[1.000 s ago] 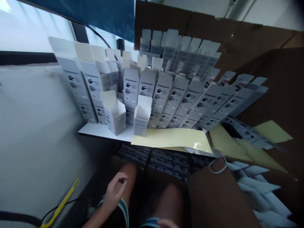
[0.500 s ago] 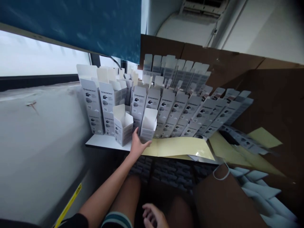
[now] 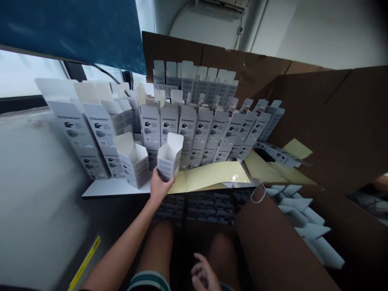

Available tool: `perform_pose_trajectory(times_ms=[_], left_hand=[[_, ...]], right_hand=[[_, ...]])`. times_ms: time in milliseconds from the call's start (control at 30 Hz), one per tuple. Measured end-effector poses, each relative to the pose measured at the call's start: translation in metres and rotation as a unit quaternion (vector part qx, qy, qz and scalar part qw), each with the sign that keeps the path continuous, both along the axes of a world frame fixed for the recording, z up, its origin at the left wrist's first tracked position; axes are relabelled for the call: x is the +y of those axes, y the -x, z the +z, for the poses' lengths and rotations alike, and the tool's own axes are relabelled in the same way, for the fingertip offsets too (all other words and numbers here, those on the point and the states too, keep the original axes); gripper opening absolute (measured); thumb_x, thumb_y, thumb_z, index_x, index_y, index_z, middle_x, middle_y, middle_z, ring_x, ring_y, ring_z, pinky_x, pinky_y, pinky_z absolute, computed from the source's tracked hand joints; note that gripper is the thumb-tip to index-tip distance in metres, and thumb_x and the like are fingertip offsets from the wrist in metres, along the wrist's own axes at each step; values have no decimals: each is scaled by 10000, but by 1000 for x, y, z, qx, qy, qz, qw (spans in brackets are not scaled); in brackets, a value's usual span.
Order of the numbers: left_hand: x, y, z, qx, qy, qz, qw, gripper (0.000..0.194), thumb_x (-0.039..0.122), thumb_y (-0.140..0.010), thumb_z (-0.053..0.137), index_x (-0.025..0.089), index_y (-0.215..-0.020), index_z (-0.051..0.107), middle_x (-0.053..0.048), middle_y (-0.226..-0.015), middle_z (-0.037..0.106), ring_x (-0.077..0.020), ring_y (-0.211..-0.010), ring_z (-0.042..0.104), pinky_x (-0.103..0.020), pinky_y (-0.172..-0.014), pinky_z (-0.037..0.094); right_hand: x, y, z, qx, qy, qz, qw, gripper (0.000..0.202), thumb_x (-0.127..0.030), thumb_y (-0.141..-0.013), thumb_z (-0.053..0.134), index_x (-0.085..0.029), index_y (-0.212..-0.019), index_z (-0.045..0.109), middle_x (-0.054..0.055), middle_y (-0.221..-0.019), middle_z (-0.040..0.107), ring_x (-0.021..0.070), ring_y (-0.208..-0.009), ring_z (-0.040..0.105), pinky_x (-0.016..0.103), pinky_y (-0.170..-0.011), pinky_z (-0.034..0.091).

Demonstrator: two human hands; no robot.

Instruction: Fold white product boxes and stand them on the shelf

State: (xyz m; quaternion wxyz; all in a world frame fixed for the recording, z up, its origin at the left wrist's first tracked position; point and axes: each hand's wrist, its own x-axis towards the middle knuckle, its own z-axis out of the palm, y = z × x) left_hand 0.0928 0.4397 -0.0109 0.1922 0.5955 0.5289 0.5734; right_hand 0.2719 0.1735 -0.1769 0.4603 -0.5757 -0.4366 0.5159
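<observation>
**One small open box point(image 3: 168, 162) in the left hand point(image 3: 160, 189), rows of unclosed boxes point(image 3: 187, 125) behind it**

The left hand wraps the lower part of the small open box, thumb on one side and fingers on the other, near the front edge of the white shelf point(image 3: 104, 189). Whether the box is lifted or rests there cannot be told. The right hand point(image 3: 206, 275) hangs over the lap, fingers loosely curled, apparently holding nothing.

As for progress, many boxes are already folded into shape and stand in rows, seemingly two high, with top flaps up. A second short box point(image 3: 135, 165) stands open just left of the held one. No lid on the upper boxes looks tucked shut, so closing appears undone; what most of them contain is hidden.

A yellow sheet point(image 3: 212, 176) lies along the shelf, right of the held box. White pieces point(image 3: 306, 220) stick up beside a brown carton point(image 3: 273, 238).
</observation>
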Motion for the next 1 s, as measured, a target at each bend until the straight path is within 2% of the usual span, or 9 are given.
perform_pose_trajectory(times_ms=[67,133,267,367,500,633,767,900,1000], left_hand=[[-7,2,-3,3,-16,18,1000,715,353,-669,788,194,-1283,459,-104,-1165,610,-298,-1102,614,-456,-973,503],[-9,5,-8,5,-31,36,999,741,372,-675,789,185,-1302,442,-111,-1199,577,-305,-1149,583,-474,-1019,476],[-6,9,-18,9,-45,54,997,770,395,-682,793,153,-1316,428,-129,-1224,540,-318,-1187,548,-511,-1062,440],[-4,9,-21,11,-53,60,997,787,411,-681,796,152,-1323,422,-128,-1228,522,-327,-1203,531,-522,-1069,433],[-3,9,-21,13,-59,68,996,764,412,-671,803,154,-1292,442,-113,-1194,515,-330,-1183,536,-533,-1056,442],[-1,12,-20,15,-56,73,996,729,421,-672,802,153,-1249,445,-90,-1129,524,-315,-1121,561,-539,-1011,474],[4,13,-22,21,-52,76,996,731,421,-657,815,148,-1231,455,-89,-1108,530,-325,-1116,565,-561,-1007,472],[9,13,-22,22,-60,67,996,834,421,-652,826,139,-1321,415,-135,-1232,510,-342,-1221,523,-545,-1083,425],[2,12,-18,25,-70,66,995,1025,412,-630,850,143,-1443,287,-181,-1384,423,-352,-1338,427,-535,-1167,331]], right_hand=[[23,-6,25,38,-26,-45,998,650,-581,-737,679,-260,-1284,532,30,-881,650,118,-541,561,215,-440,403],[56,-14,65,59,-48,-95,993,675,-593,-807,622,-250,-1357,434,23,-882,651,91,-478,519,182,-372,331],[132,-33,142,88,-105,-207,969,669,-636,-764,634,-186,-1235,482,-50,-618,607,54,-323,334,184,-314,207],[175,-39,161,92,-111,-252,957,515,-636,-748,630,-191,-985,525,-93,-491,505,55,-311,280,197,-318,180],[199,-37,158,74,-145,-278,947,398,-559,-768,626,-221,-651,451,-88,-434,401,65,-374,297,215,-362,213],[182,-38,163,52,-189,-288,938,411,-472,-786,627,-226,-559,388,-74,-457,368,76,-438,317,221,-421,250],[129,-53,166,32,-199,-285,937,291,-466,-776,636,-208,-673,550,-45,-528,452,111,-489,382,230,-464,314],[60,-72,148,-23,-172,-223,959,326,-494,-795,606,-211,-913,715,51,-745,682,233,-678,593,309,-607,484],[13,-79,130,-53,-137,-145,978,388,-520,-824,568,-216,-990,743,87,-867,724,297,-817,644,355,-698,527]])
